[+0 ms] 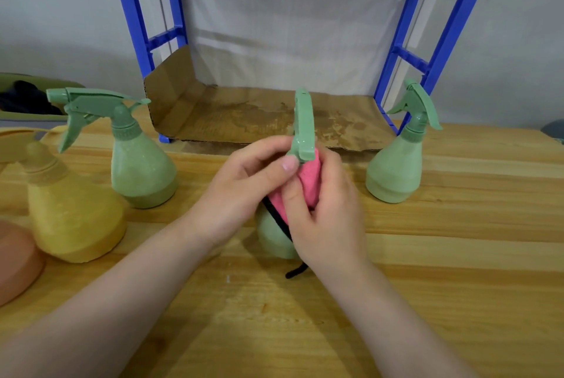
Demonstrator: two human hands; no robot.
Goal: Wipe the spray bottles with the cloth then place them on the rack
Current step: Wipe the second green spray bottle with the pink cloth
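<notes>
Bare wooden table [274, 332] lies open nearest the camera. Mid-table, the left hand [244, 188] pinches the green spray bottle [274, 237] at its head while the right hand [323, 212] grips the pink cloth [308, 182] against its neck. Beyond, two green bottles [140, 164] [396, 164] flank the blue rack [451, 29], its cardboard-lined shelf [244, 118] unoccupied; no lettering is legible.

Two bare forearms enter from the lower corners, uncovered from the picture's lower edge to the wrist, with no sleeve cuff in view. The left hand [244, 185] and right hand [326, 209] are gloveless, showing no rings, watch or bands. Fingernails are short and unpainted, the left thumbnail plainly visible.
</notes>
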